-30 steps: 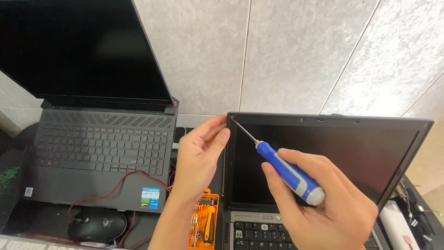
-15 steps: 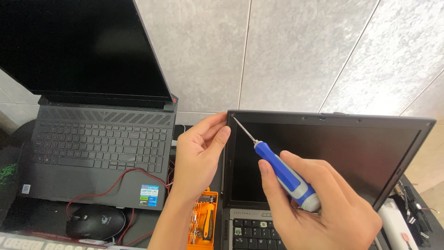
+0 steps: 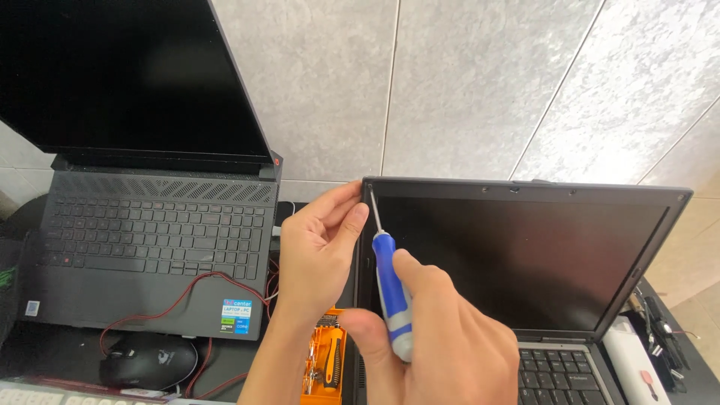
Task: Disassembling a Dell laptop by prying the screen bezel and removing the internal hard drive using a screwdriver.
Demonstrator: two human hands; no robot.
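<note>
At the left of my view a black laptop (image 3: 150, 225) stands open on the counter (image 3: 45, 352), its screen dark. A red cable (image 3: 180, 296) loops across its palm rest. A black mouse (image 3: 148, 361) lies below it at the lower left. An orange tool case (image 3: 324, 367) sits at the bottom centre. Grey tiles (image 3: 465, 82) cover the wall behind.

1. I saw the slim screwdriver (image 3: 392, 289) had a glossy blue-and-white plastic handle and a thin bare metal shaft.
2. The grey open laptop (image 3: 525, 255) showed a matt plastic bezel around a smooth, dark screen.
3. The grey wall tiles (image 3: 480, 82) looked like mottled, faintly glossy stone.
4. The black computer mouse (image 3: 146, 360) had shiny plastic.
</note>
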